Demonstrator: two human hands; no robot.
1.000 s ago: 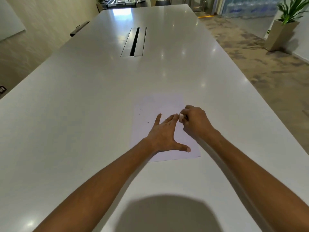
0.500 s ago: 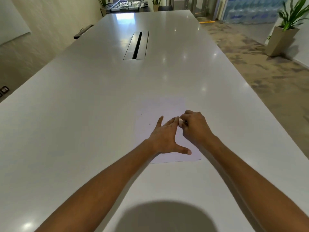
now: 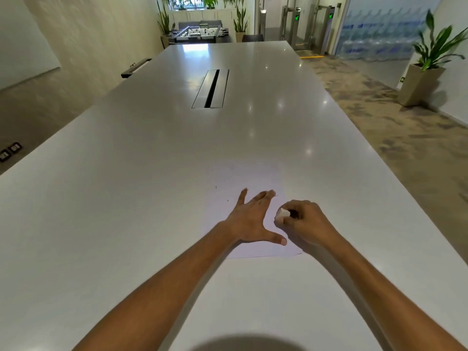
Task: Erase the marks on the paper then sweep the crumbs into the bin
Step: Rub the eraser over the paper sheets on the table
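On the long white table (image 3: pixel 126 198) the erasing step is in hand; no bin shows anywhere in this view, so the sweeping has not begun.

Starting at the left of the sheet, the paper (image 3: pixel 243 181) lies flat on the table in front of the person, and two small dark specks (image 3: pixel 216 187) sit toward its 10 o'clock corner; whether they are pencil marks or crumbs is too small to tell. Next comes the left hand (image 3: pixel 249 221), pressed flat on the sheet with straight, spread fingers and the thumb thrown out toward 4 o'clock, pinning the paper and holding nothing. Just beside that thumb, at the sheet's 4 o'clock edge, the right hand (image 3: pixel 304 221) curls its fingers round a small white eraser (image 3: pixel 282 214), a tight grip with the eraser's tip poking out toward the left hand and down at the paper.

The next move, as I judge it, calls for rubbing while the left hand keeps the sheet from sliding or creasing, then carrying the eraser across toward those specks near 10 o'clock. A bin must be found before any sweeping.
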